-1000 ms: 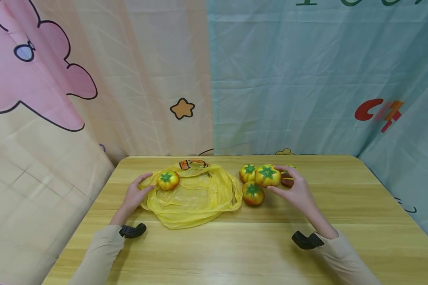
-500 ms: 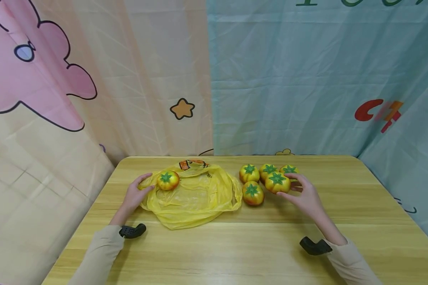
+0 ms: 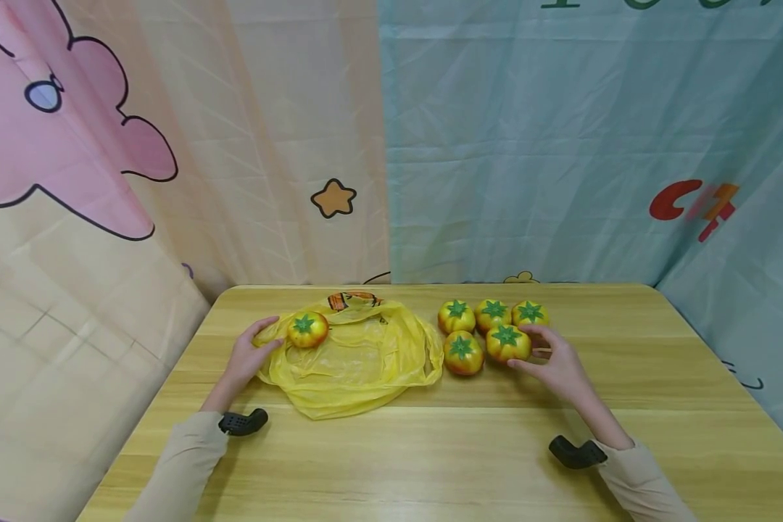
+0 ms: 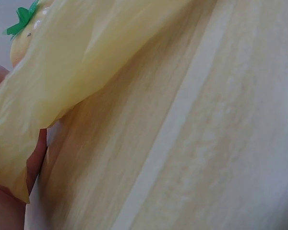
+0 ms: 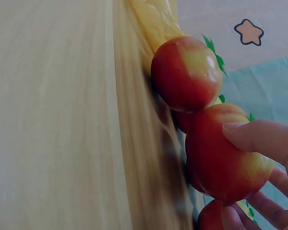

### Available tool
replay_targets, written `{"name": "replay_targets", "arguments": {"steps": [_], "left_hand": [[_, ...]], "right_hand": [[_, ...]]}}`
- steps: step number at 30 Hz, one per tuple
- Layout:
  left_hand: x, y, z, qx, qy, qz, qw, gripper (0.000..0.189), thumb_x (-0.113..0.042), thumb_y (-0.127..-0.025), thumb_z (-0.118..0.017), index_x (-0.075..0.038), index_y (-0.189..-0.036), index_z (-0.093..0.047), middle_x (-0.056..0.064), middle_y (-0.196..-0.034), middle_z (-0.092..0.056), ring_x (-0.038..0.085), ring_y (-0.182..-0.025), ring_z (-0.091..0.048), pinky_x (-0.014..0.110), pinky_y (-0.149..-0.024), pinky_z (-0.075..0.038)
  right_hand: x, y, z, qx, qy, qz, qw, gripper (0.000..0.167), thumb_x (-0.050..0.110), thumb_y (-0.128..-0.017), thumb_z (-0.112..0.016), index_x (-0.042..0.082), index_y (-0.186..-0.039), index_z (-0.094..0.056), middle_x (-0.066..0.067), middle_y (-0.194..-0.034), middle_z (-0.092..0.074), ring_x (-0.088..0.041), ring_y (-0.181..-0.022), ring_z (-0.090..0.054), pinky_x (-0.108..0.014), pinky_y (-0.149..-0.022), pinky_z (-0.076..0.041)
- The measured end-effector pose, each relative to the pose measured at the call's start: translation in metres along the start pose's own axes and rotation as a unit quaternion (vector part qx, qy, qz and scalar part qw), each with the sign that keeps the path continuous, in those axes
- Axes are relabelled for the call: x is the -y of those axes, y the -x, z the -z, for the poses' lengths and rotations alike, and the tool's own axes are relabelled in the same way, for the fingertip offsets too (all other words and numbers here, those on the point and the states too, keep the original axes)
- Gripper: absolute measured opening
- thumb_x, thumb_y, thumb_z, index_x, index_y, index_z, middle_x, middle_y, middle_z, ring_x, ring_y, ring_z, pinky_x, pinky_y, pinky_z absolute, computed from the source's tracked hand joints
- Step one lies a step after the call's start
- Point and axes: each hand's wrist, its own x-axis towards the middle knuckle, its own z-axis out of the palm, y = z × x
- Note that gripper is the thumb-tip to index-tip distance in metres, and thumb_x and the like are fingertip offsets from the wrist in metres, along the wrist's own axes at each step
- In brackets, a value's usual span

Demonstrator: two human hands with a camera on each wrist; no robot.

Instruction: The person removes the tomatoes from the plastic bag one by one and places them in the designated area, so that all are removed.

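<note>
My right hand [image 3: 557, 366] pinches a yellow-and-red tomato [image 3: 508, 344] with a green star-shaped leaf top, thumb on its near side and fingers at its right. In the right wrist view the thumb presses on the red skin of this tomato [image 5: 225, 153]. It is low at the table, beside another tomato [image 3: 463, 353] and in front of a back row of tomatoes [image 3: 493, 316]. My left hand [image 3: 249, 357] holds the left edge of a crumpled yellow plastic bag [image 3: 359, 395]; film covers part of this hand in the left wrist view. One tomato [image 3: 308, 330] lies at the bag's left side.
The wooden table [image 3: 391, 464] runs back to a patterned curtain [image 3: 522, 145]. The bag's right edge lies close to the left tomatoes. Each wrist wears a black device [image 3: 577, 453].
My right hand has moved right and toward me with its tomato, then lowered it in front of the back row. My left hand and the bag have stayed in place.
</note>
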Motion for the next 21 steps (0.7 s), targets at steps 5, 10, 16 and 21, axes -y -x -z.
{"name": "replay_targets", "arguments": {"steps": [5,10,16,21], "left_hand": [[0.002,-0.001,0.000,0.002,-0.001,0.004,1.0000,0.053,-0.012,-0.094,-0.060,-0.001,-0.143,-0.041,0.022,-0.150,-0.036,0.037,-0.143,-0.025,0.055,-0.117,-0.020],[0.000,-0.001,0.000,0.002,-0.001,0.003,1.0000,0.053,-0.012,-0.093,-0.060,-0.001,-0.143,-0.042,0.023,-0.150,-0.036,0.038,-0.142,-0.026,0.055,-0.117,-0.020],[0.000,0.000,0.000,0.002,0.009,-0.001,1.0000,0.054,-0.010,-0.093,-0.060,0.000,-0.142,-0.042,0.023,-0.149,-0.037,0.038,-0.142,-0.026,0.055,-0.117,-0.020],[0.001,0.000,0.000,0.002,0.012,-0.004,0.9999,0.054,-0.010,-0.093,-0.061,0.000,-0.142,-0.042,0.023,-0.149,-0.037,0.038,-0.142,-0.026,0.054,-0.117,-0.020]], "right_hand": [[-0.004,0.000,-0.004,0.011,0.000,-0.006,0.9999,0.055,0.014,-0.076,-0.081,0.000,-0.123,-0.057,-0.021,-0.115,-0.062,-0.026,-0.097,-0.061,-0.034,-0.080,-0.056],[-0.007,0.000,-0.006,0.021,0.002,-0.017,0.9996,0.056,0.014,-0.076,-0.081,0.001,-0.124,-0.057,-0.019,-0.118,-0.062,-0.022,-0.097,-0.060,-0.032,-0.081,-0.056],[-0.010,0.001,-0.007,0.036,-0.002,-0.019,0.9992,0.056,0.014,-0.077,-0.081,0.000,-0.125,-0.056,-0.023,-0.122,-0.059,-0.033,-0.101,-0.062,-0.043,-0.085,-0.055],[-0.012,0.001,-0.007,0.044,-0.012,-0.022,0.9987,0.056,0.013,-0.077,-0.080,-0.001,-0.125,-0.055,-0.024,-0.123,-0.058,-0.037,-0.102,-0.063,-0.045,-0.085,-0.055]]}}
